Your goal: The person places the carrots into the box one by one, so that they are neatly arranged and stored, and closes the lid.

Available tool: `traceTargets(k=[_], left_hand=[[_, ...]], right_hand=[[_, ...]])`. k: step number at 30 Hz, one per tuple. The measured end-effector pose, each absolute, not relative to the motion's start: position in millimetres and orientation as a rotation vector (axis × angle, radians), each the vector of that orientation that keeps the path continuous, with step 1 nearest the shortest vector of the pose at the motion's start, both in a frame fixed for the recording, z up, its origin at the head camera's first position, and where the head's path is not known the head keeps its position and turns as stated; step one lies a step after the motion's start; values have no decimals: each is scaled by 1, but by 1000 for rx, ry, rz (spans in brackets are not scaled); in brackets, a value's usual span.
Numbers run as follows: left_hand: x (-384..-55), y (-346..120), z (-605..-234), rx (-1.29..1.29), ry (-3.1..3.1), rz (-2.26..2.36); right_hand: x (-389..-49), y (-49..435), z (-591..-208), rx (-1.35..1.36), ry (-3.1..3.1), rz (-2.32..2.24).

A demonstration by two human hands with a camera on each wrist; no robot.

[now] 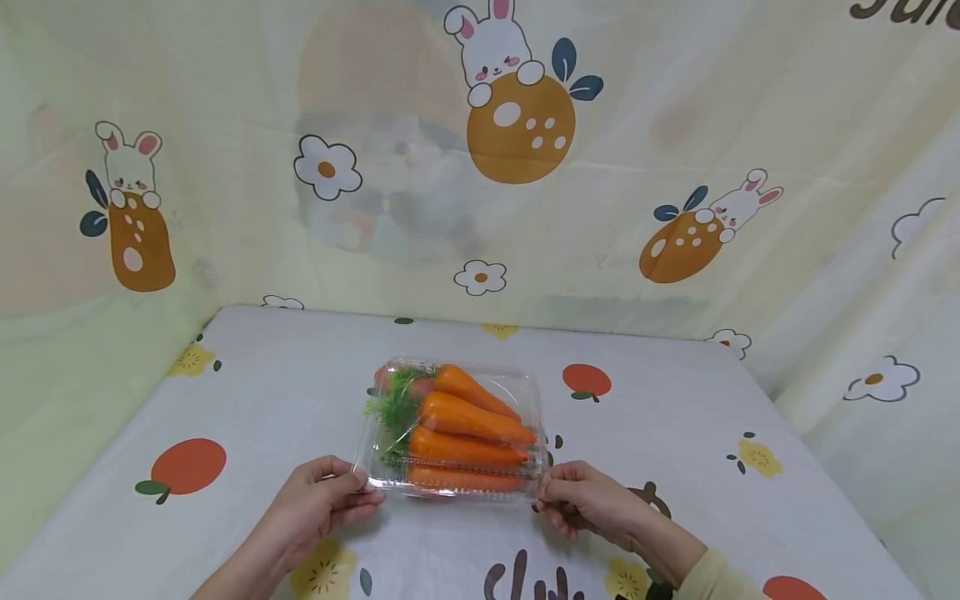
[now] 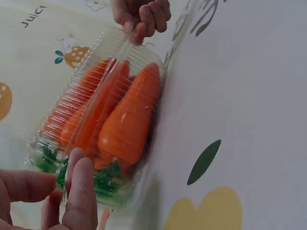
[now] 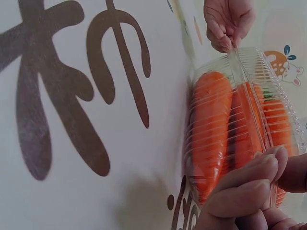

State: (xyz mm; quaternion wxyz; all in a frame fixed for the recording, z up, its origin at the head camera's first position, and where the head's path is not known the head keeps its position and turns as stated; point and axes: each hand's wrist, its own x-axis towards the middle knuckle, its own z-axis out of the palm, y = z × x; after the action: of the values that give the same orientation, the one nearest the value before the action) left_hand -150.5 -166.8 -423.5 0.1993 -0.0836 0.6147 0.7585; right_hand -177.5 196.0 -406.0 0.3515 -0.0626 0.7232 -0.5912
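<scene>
A clear plastic clamshell box [image 1: 525, 392] holds several orange carrots [image 1: 472, 421] with green tops [image 1: 397, 404] at its left end. My left hand [image 1: 326, 504] pinches the box's rim at the near left corner between thumb and fingers. At the near right corner my right hand [image 1: 588, 502] pinches the rim the same way. In the left wrist view the lid and base rims meet along the side facing me, with the left fingers [image 2: 81, 191] on that edge. The right wrist view shows the right fingers [image 3: 240, 196] on the other end of the rim.
The box is over a table covered with a white cloth [image 1: 262, 392] printed with fruit, flowers and lettering. Behind and at both sides hangs a pale curtain [image 1: 405, 283] with rabbit and flower prints.
</scene>
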Motion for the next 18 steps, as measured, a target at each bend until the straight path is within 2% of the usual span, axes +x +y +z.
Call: traceTargets(k=[5,18], left_hand=[[-151,-164,-422,-340,1702,2136],[-153,-165,-421,-405,1696,2121]], right_hand=[[-177,195,-406,-151,1873,-1536],[-175,194,-404,-151,1870,-1550]])
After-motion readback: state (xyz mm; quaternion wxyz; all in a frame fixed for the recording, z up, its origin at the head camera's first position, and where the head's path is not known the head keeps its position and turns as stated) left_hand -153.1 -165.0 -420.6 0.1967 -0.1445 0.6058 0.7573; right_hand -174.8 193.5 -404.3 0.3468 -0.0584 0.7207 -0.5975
